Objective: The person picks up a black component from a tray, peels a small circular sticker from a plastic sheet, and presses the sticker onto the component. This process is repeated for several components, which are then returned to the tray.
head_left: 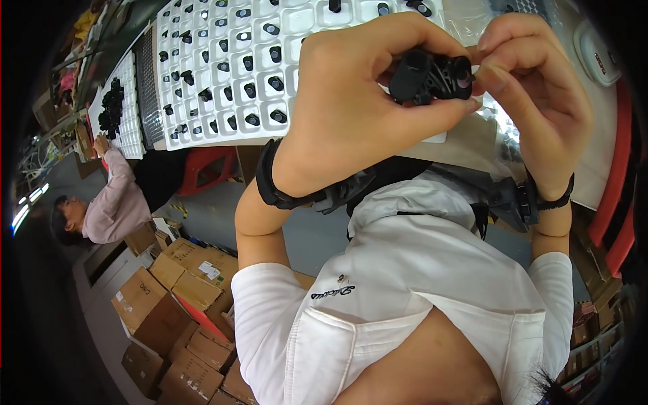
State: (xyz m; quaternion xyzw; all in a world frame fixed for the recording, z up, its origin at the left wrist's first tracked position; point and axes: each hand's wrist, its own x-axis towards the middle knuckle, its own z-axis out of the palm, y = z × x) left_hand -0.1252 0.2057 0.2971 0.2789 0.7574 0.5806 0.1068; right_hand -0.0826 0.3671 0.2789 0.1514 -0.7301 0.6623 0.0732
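- The black part is partly covered: the left hand wraps its 9 o'clock side, and fingers of the right hand mask its 3 o'clock end. Its full shape cannot be determined.
- The white compartment tray is cut off at the 12 o'clock edge and hidden behind the left hand at its 3 o'clock side.
- The small black pieces in the tray are too small to identify.
- The co-worker at 9 o'clock lies in the dark, distorted rim; detail is lost.
- The cardboard boxes are cropped at 7 o'clock.
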